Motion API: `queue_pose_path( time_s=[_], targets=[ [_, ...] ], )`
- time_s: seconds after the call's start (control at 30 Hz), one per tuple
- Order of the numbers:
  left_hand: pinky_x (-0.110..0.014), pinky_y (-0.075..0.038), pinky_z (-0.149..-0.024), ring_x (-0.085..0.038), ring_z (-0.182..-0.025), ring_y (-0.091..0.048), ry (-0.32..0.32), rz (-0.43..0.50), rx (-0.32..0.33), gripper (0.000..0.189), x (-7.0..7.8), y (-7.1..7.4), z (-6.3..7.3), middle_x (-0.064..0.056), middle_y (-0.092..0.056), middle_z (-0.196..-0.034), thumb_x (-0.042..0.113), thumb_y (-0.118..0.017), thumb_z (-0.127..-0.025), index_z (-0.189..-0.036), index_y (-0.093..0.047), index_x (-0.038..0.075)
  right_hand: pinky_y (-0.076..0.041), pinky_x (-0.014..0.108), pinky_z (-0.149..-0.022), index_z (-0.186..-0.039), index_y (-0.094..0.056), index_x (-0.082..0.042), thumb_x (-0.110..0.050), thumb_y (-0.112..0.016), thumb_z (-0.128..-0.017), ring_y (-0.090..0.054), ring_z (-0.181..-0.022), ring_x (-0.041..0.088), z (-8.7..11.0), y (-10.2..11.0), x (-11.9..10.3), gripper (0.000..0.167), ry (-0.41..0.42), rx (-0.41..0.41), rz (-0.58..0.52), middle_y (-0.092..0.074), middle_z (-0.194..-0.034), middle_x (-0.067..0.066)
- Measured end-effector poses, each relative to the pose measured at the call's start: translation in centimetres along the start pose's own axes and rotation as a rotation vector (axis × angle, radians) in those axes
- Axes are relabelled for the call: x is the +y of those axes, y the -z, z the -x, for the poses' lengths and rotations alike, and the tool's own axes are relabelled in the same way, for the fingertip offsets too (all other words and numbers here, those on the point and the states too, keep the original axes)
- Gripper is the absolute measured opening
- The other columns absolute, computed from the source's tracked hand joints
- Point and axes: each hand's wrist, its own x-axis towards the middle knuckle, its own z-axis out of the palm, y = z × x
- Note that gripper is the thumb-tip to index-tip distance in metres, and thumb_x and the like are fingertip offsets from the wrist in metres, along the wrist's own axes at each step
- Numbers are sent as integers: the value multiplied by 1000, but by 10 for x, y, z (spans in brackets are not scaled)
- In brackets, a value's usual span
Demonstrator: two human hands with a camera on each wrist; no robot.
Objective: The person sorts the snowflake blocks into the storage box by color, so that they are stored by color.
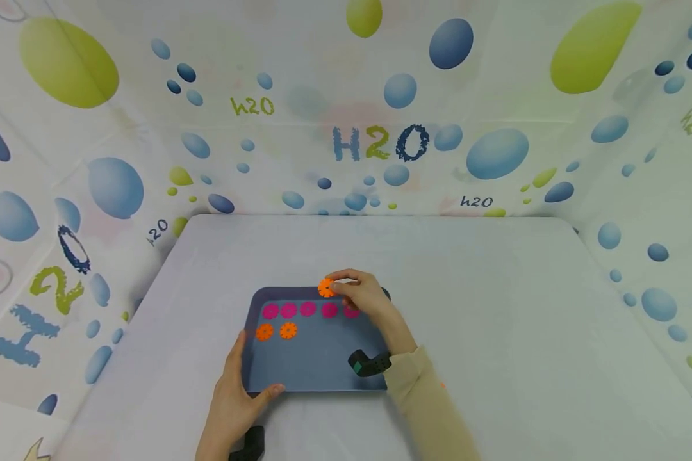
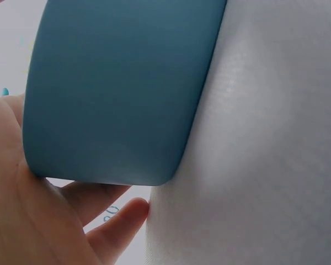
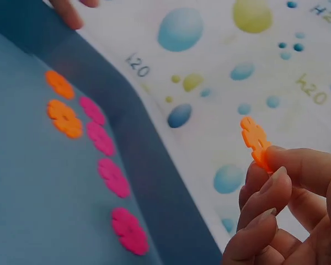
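Note:
My right hand pinches an orange notched plastic disc between thumb and fingertips, over the far rim of a blue-grey tray. In the right wrist view the disc is seen nearly edge-on. Inside the tray, a row of several magenta discs lies along the far side, the rightmost partly behind the hand. Two orange discs lie in front of that row at the left. My left hand grips the tray's near left corner, thumb at the front rim and fingers along the left side.
The tray sits on a white-covered table. A small orange bit shows beside the right sleeve. Behind and at both sides hangs a white curtain with blue and green drops.

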Motion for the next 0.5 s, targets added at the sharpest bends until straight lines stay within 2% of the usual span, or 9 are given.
queue_pose_path(
  time_s=[0.13, 0.27, 0.4, 0.5],
  targets=[
    [-68, -32, -104, -54, -137, -30, -3, -2, 1, 116, 1, 0, 0, -31, -25, -154, 34, -85, -72, -156, -10, 7, -31, 25, -50, -117, -69, -12, -16, -63, -94, -39, -49, 11, -5, -15, 6, 24, -2, -48, 41, -68, -84, 12],
    [-69, -32, -105, -54, -137, -30, -3, 3, -2, 117, 1, 0, -1, -31, -24, -154, 34, -85, -72, -156, -9, 8, -36, 23, -50, -114, -71, -9, -14, -63, -93, -41, -49, 12, -7, -26, 14, 23, -1, -55, 93, -62, -67, 4],
    [-69, -32, -105, -54, -137, -30, 7, -3, -4, 118, 0, -1, -1, -31, -24, -155, 35, -86, -71, -156, -9, 9, -42, 21, -51, -110, -73, -12, -14, -64, -93, -49, -51, 13, -9, -34, 23, 20, -19, -39, 184, -67, -71, 6],
    [-68, -32, -105, -54, -137, -30, 11, -13, 0, 119, -1, -1, -2, -31, -24, -155, 36, -86, -70, -156, -9, 8, -45, 22, -52, -107, -74, -15, -15, -65, -92, -53, -53, 12, -10, -38, 29, 17, -13, -31, 295, -70, -76, 5]
  ],
)
